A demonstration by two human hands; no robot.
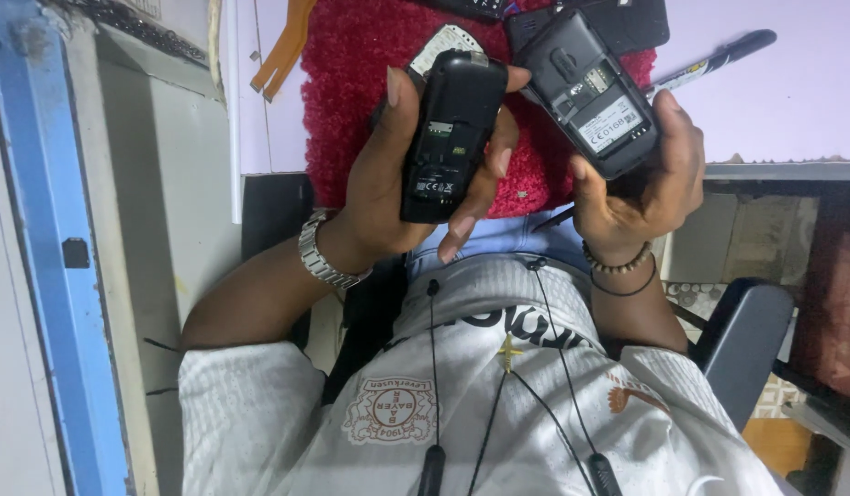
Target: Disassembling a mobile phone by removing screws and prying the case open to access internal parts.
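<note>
At left, we see the left hand (397,184), a ribbed metal watch (322,253) at its wrist, its grip wrapped around a glossy black oblong plastic phone (448,138) with its back cover off; the thumb hides one edge. Behind both lies a shaggy red cloth (351,92) on the pale lilac tabletop (792,101). At right, the right hand (641,188) closes around a matte black open-backed phone (585,87), fingers cupping its lower end.

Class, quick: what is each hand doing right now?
Left hand: closed around a black phone, back cover off.
Right hand: closed around a second black phone, back open too.
</note>
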